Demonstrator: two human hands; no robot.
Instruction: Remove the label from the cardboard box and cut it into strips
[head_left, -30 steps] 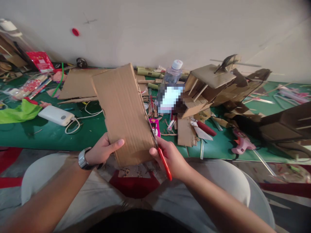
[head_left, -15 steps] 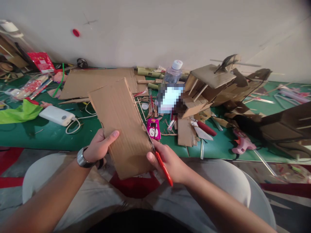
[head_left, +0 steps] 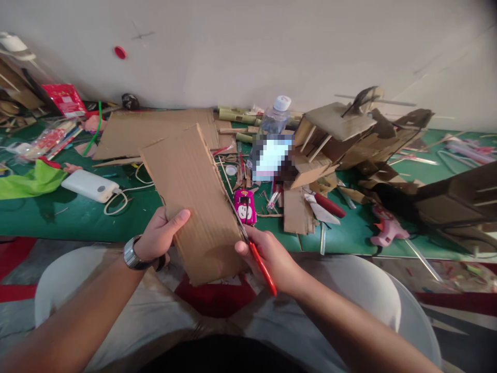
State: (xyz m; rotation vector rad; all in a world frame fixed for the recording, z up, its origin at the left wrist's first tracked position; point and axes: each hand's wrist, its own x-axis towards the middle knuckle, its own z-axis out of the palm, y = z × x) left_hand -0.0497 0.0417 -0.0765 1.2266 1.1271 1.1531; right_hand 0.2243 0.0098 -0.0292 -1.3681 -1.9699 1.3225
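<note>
A long piece of cardboard (head_left: pixel 194 202) is held tilted over my lap, its far end above the table edge. My left hand (head_left: pixel 161 233) grips its left side, thumb flat on top and the fingers hidden underneath. In my right hand (head_left: pixel 272 259) is a pair of scissors (head_left: pixel 261 264) with red handles, only partly visible. Their blades lie along the right edge of the cardboard; whether they are in the board I cannot tell. Just beyond the blades sits a pink box with a cartoon face (head_left: pixel 245 207).
On the green table (head_left: pixel 34 217) are a white power bank (head_left: pixel 90 185) with a cable, a larger cardboard sheet (head_left: pixel 155 132), a plastic bottle (head_left: pixel 275 116) and a blurred bright screen (head_left: pixel 273 157). To the right stand a cardboard structure (head_left: pixel 337 122) and a pink glue gun (head_left: pixel 390 228).
The scissors and my right hand have shifted very slightly against the cardboard's right edge, and the blades show a little more. My left hand keeps its hold.
</note>
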